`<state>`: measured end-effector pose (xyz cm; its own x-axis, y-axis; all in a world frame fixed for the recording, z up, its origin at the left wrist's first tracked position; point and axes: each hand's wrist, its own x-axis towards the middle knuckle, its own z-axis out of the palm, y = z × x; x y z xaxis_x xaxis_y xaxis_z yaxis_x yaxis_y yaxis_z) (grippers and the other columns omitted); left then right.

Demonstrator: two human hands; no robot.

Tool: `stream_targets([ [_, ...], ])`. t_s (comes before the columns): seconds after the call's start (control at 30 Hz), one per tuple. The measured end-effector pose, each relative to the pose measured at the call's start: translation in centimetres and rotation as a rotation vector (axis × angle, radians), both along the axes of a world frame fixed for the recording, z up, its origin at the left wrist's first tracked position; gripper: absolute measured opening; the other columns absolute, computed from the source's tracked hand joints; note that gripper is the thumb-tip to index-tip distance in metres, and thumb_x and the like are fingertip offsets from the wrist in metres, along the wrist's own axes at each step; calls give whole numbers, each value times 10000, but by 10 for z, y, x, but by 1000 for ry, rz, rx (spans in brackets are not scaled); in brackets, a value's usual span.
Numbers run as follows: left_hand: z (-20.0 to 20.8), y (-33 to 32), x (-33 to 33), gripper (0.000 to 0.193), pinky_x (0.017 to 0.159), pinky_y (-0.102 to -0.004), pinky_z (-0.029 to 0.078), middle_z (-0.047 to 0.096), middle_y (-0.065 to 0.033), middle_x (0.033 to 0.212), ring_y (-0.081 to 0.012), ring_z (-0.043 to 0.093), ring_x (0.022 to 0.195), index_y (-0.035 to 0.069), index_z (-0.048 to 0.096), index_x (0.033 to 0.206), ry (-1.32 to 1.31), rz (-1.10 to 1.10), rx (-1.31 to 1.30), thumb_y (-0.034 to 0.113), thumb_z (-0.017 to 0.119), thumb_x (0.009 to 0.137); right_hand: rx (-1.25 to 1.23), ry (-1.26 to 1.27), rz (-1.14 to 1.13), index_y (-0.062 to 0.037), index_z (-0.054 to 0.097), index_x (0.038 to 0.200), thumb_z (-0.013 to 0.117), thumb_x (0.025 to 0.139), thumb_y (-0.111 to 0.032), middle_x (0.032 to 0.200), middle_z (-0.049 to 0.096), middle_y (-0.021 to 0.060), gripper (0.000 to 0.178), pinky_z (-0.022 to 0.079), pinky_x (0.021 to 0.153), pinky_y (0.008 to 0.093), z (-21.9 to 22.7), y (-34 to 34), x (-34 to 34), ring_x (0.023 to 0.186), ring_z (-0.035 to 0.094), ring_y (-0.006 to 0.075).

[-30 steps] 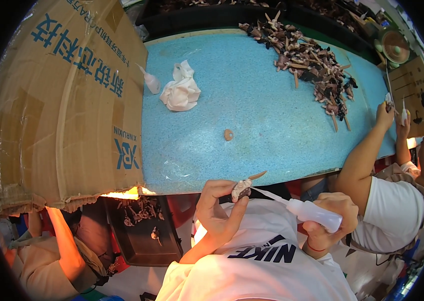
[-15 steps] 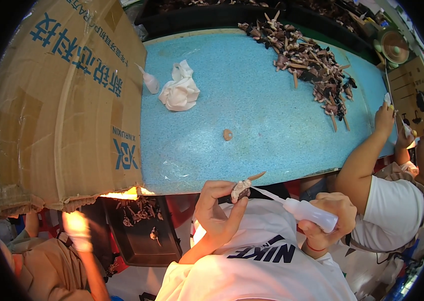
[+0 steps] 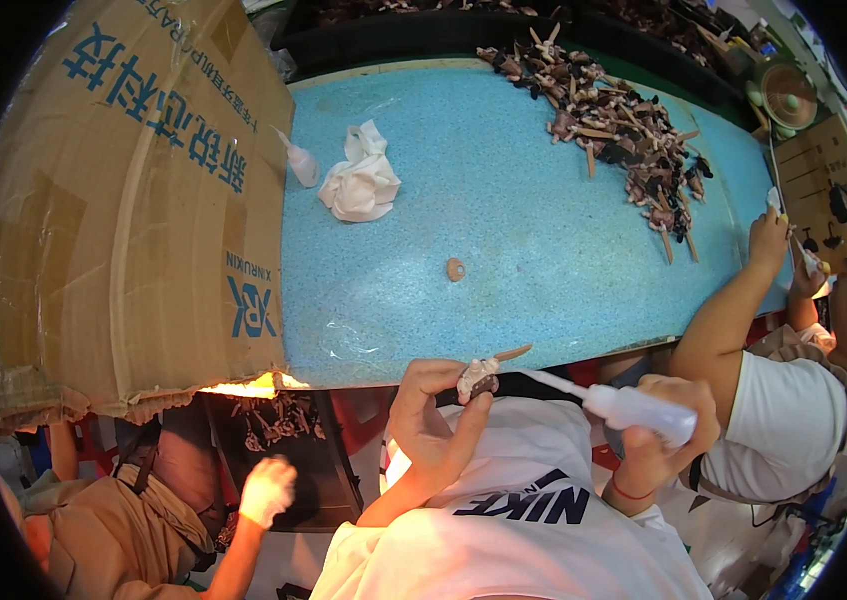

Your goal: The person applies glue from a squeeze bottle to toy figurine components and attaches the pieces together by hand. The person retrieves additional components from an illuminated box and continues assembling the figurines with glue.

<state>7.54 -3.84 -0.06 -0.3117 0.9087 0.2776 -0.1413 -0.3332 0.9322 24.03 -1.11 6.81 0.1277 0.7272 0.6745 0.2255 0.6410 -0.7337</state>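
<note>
Just past the near edge of the table, my left hand (image 3: 428, 425) pinches a small figurine (image 3: 477, 381) between thumb and fingers. The piece is pale and dark brown, with a thin tan blade-like part pointing right. My right hand (image 3: 688, 435) is wrapped round a translucent white squeeze bottle (image 3: 640, 413). Its long thin nozzle points left toward the figurine, with the tip close to it; whether they touch I cannot tell. A small tan ring-shaped piece (image 3: 455, 269) lies alone on the blue tabletop (image 3: 383, 290).
A large cardboard box (image 3: 133, 230) stands at the left. Beside it are a second squeeze bottle (image 3: 301, 166) and crumpled tissue (image 3: 359, 180). Many figurines (image 3: 623, 125) are heaped far right. Co-workers' hands (image 3: 769, 240) (image 3: 268, 490) work at both sides, the left one by a black tray (image 3: 328, 490).
My right hand has drawn the bottle slightly right, away from the figurine. My left hand has barely moved. The left co-worker's hand has swung right to the black tray.
</note>
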Motion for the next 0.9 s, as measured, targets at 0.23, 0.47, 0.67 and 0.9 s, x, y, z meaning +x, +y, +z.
stream_targets([
  [0.23, 3, 9, -7, 149, 712, -325, 488, 556, -166, 963, -167, 558, 787, -13, 470, 911, -416, -75, -58, -76, 533, 792, -628, 684, 347, 54, 497, 999, 649, 772, -240, 759, 553, 113, 401, 432, 569, 270, -18, 39, 18, 629, 513, 159],
  [0.47, 4, 16, -28, 120, 597, -321, 535, 559, -182, 977, -185, 569, 770, -20, 501, 920, -501, 18, -136, 42, 545, 825, -523, 240, 248, 40, 538, 1010, 609, 746, -78, 940, 588, 106, 298, 415, 736, 242, -47, 82, 14, 826, 530, 130],
  [0.67, 8, 16, -29, 101, 610, -305, 530, 574, -179, 982, -174, 583, 734, -33, 498, 923, -500, 80, -105, -25, 525, 826, -542, 155, 291, 18, 531, 964, 617, 737, 6, 982, 607, 66, 243, 423, 783, 234, -61, 121, -4, 876, 548, 114],
  [0.9, 7, 15, -26, 173, 616, -309, 524, 573, -167, 972, -166, 577, 753, -38, 513, 941, -393, 34, -143, 52, 596, 819, -479, -184, 205, 8, 527, 965, 626, 734, 20, 967, 631, 103, 251, 452, 759, 247, -99, 155, -2, 882, 586, 127],
])
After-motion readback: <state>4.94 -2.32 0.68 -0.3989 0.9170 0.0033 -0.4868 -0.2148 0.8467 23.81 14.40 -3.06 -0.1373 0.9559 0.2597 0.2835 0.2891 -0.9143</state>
